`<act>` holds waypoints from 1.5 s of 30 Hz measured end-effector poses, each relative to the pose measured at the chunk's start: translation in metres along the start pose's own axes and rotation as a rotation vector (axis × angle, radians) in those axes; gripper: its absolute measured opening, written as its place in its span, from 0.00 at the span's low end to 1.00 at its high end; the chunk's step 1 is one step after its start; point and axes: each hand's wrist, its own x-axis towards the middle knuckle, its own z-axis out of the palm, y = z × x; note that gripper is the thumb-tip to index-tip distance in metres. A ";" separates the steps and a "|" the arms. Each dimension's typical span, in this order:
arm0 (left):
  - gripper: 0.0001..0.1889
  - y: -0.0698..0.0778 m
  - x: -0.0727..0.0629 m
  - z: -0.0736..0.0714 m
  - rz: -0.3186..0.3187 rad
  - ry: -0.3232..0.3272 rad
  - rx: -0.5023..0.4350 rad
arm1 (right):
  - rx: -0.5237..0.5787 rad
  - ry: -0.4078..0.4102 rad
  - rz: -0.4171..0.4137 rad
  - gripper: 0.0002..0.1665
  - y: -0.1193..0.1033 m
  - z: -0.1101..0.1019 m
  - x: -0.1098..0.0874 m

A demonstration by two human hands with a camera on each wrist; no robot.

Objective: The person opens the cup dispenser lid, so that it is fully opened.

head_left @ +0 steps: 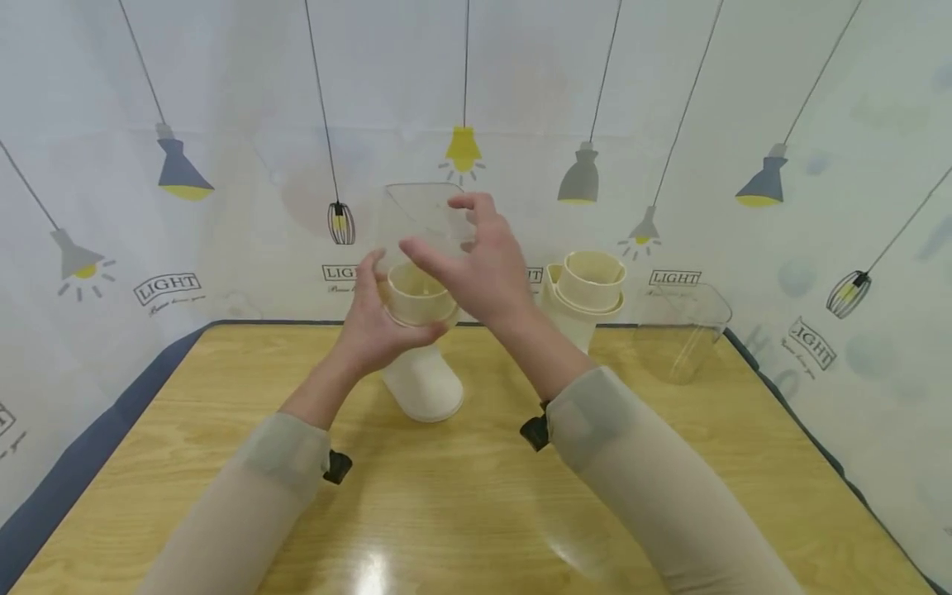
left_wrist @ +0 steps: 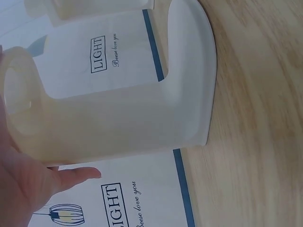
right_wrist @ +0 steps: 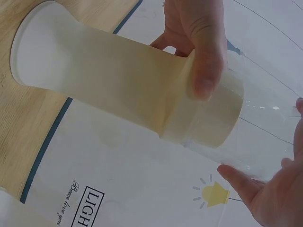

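Note:
A cream plastic stand (head_left: 427, 384) with a round collar and a wide foot stands upright on the table. My left hand (head_left: 375, 330) grips it just under the collar; in the right wrist view its thumb (right_wrist: 207, 78) presses on the collar's side. Over the collar sits a transparent plastic container (head_left: 416, 211), its lower edge around the collar (right_wrist: 220, 116). My right hand (head_left: 487, 268) holds this container from the right, thumb on the near side and fingers bent around the far side. In the left wrist view the stand's body (left_wrist: 109, 127) shows from the side.
A second cream stand (head_left: 591, 289) is behind my right forearm. To its right, a second transparent container (head_left: 680, 351) rests on the wooden table (head_left: 461, 504). A white cloth (head_left: 506, 74) printed with lamps rises behind the table's far edge.

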 end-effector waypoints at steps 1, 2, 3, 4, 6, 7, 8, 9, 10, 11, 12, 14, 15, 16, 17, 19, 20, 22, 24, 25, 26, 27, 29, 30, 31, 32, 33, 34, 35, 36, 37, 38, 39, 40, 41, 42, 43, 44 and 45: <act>0.74 0.000 0.000 0.000 0.006 -0.004 -0.006 | 0.007 -0.003 0.002 0.46 0.000 -0.001 -0.001; 0.74 -0.001 0.000 -0.001 0.014 -0.009 -0.011 | 0.008 -0.007 -0.005 0.47 0.000 -0.002 -0.003; 0.74 -0.001 0.000 -0.001 0.024 -0.012 -0.016 | 0.006 -0.009 -0.016 0.47 0.000 -0.002 -0.004; 0.73 -0.001 0.001 -0.002 0.033 -0.016 -0.019 | 0.005 -0.009 -0.028 0.47 0.000 -0.003 -0.005; 0.73 -0.002 0.002 -0.003 0.050 -0.026 -0.020 | 0.010 -0.002 -0.053 0.46 0.000 -0.005 -0.006; 0.73 -0.003 0.002 -0.004 0.056 -0.032 -0.016 | 0.009 0.007 -0.066 0.46 -0.001 -0.006 -0.006; 0.73 -0.004 0.002 -0.005 0.060 -0.039 -0.013 | 0.017 0.018 -0.078 0.46 -0.001 -0.008 -0.006; 0.73 -0.005 0.003 -0.006 0.062 -0.046 -0.012 | 0.021 0.028 -0.090 0.46 -0.001 -0.009 -0.006; 0.73 -0.006 0.003 -0.007 0.062 -0.055 -0.010 | 0.023 0.039 -0.102 0.45 -0.002 -0.012 -0.006; 0.72 -0.006 0.004 -0.007 0.063 -0.063 -0.014 | 0.029 0.052 -0.117 0.45 -0.002 -0.015 -0.006; 0.72 -0.007 0.004 -0.008 0.065 -0.072 -0.021 | 0.034 0.063 -0.130 0.45 -0.003 -0.018 -0.006; 0.71 -0.008 0.005 -0.010 0.066 -0.088 -0.033 | 0.037 0.078 -0.150 0.45 -0.005 -0.025 -0.006; 0.71 -0.008 0.005 -0.011 0.067 -0.096 -0.035 | 0.035 0.084 -0.154 0.45 -0.006 -0.028 -0.006; 0.71 -0.008 0.006 -0.012 0.072 -0.105 -0.041 | 0.038 0.092 -0.159 0.45 -0.007 -0.032 -0.007; 0.70 -0.009 0.006 -0.013 0.077 -0.114 -0.044 | 0.040 0.098 -0.163 0.45 -0.008 -0.037 -0.008; 0.68 -0.009 0.008 -0.016 0.086 -0.134 -0.046 | 0.036 0.108 -0.161 0.45 -0.009 -0.046 -0.009; 0.68 -0.010 0.009 -0.017 0.090 -0.145 -0.044 | 0.035 0.116 -0.160 0.45 -0.008 -0.050 -0.010; 0.66 -0.010 0.011 -0.020 0.092 -0.169 -0.049 | 0.033 0.128 -0.161 0.45 -0.007 -0.058 -0.012; 0.65 -0.010 0.012 -0.022 0.081 -0.190 -0.050 | 0.026 0.133 -0.159 0.45 -0.006 -0.065 -0.013; 0.65 -0.010 0.012 -0.024 0.072 -0.199 -0.051 | 0.021 0.136 -0.156 0.45 -0.004 -0.068 -0.014; 0.65 -0.011 0.013 -0.025 0.061 -0.208 -0.050 | 0.020 0.137 -0.154 0.45 -0.003 -0.071 -0.015; 0.65 -0.011 0.013 -0.026 0.050 -0.215 -0.052 | 0.020 0.138 -0.150 0.45 -0.002 -0.074 -0.016; 0.64 -0.012 0.013 -0.026 0.038 -0.223 -0.059 | 0.020 0.142 -0.134 0.45 0.001 -0.080 -0.018; 0.64 -0.012 0.013 -0.026 0.036 -0.224 -0.064 | 0.022 0.144 -0.125 0.45 0.002 -0.083 -0.020; 0.64 -0.013 0.012 -0.026 0.035 -0.223 -0.068 | 0.025 0.144 -0.115 0.45 0.004 -0.085 -0.021; 0.64 -0.014 0.011 -0.026 0.031 -0.222 -0.079 | 0.029 0.144 -0.106 0.44 0.005 -0.088 -0.023; 0.64 -0.014 0.009 -0.025 0.029 -0.217 -0.089 | 0.029 0.142 -0.101 0.44 0.007 -0.090 -0.025; 0.64 -0.015 0.007 -0.025 0.027 -0.210 -0.098 | 0.029 0.141 -0.097 0.44 0.008 -0.092 -0.027; 0.64 -0.016 0.005 -0.024 0.022 -0.201 -0.103 | 0.030 0.140 -0.095 0.44 0.009 -0.094 -0.028; 0.64 -0.017 0.002 -0.023 0.016 -0.188 -0.105 | 0.030 0.138 -0.095 0.44 0.011 -0.096 -0.030; 0.64 -0.019 -0.001 -0.022 0.011 -0.175 -0.107 | 0.030 0.138 -0.098 0.44 0.012 -0.098 -0.032; 0.64 -0.020 -0.004 -0.021 0.005 -0.159 -0.105 | 0.029 0.139 -0.102 0.43 0.014 -0.100 -0.034; 0.65 -0.021 -0.007 -0.020 0.006 -0.140 -0.087 | 0.030 0.140 -0.106 0.43 0.015 -0.102 -0.036; 0.65 -0.022 -0.009 -0.019 0.009 -0.121 -0.066 | 0.028 0.142 -0.107 0.43 0.016 -0.104 -0.038; 0.65 -0.023 -0.012 -0.017 0.015 -0.103 -0.046 | 0.023 0.144 -0.108 0.43 0.018 -0.106 -0.041; 0.65 -0.024 -0.014 -0.016 0.022 -0.085 -0.030 | 0.020 0.144 -0.112 0.44 0.019 -0.109 -0.043; 0.65 -0.024 -0.016 -0.015 0.028 -0.071 -0.017 | 0.016 0.144 -0.109 0.43 0.021 -0.112 -0.047; 0.65 -0.025 -0.018 -0.014 0.031 -0.059 -0.003 | 0.011 0.143 -0.104 0.43 0.022 -0.114 -0.050; 0.65 -0.025 -0.019 -0.012 0.035 -0.049 0.008 | 0.006 0.139 -0.097 0.43 0.024 -0.117 -0.054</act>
